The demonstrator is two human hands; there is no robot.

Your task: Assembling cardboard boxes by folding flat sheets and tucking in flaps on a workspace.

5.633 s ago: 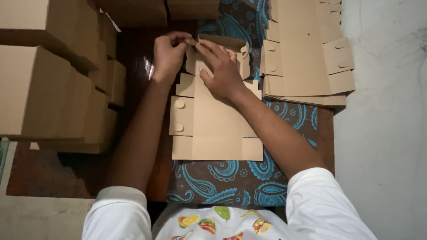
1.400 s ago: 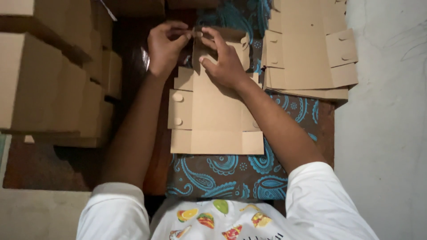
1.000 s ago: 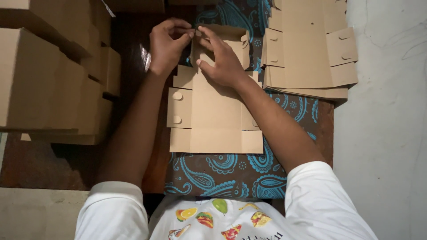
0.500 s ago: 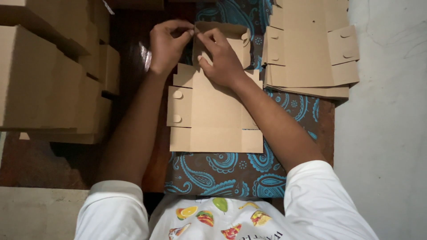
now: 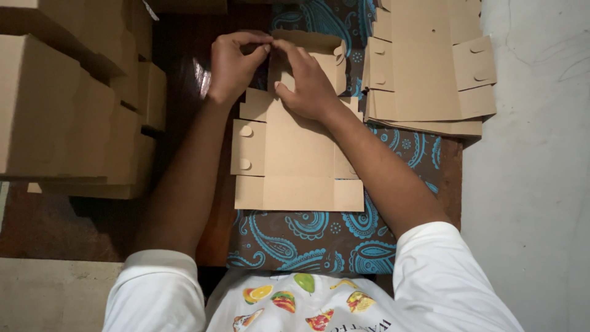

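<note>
Change: since half a second ago both my hands have barely shifted; they stay pinched on the same raised flap.
Left hand [image 5: 232, 66]: fingers curled, thumb and forefinger nipping the top edge of the upright flap from nine o'clock.
Right hand [image 5: 307, 83]: fingers bent, tips meeting my left at the flap, palm pressing on the panel below.
Flat brown cardboard box blank [image 5: 294, 157]: dead centre, on the brown cloth with blue paisley [image 5: 319, 237], far end folded up.
Stack of flat brown cardboard blanks [image 5: 427, 67]: two o'clock, just beside.
Folded brown cardboard boxes [image 5: 67, 104]: nine o'clock, piled.
Pale wall [image 5: 531, 184]: three o'clock.
</note>
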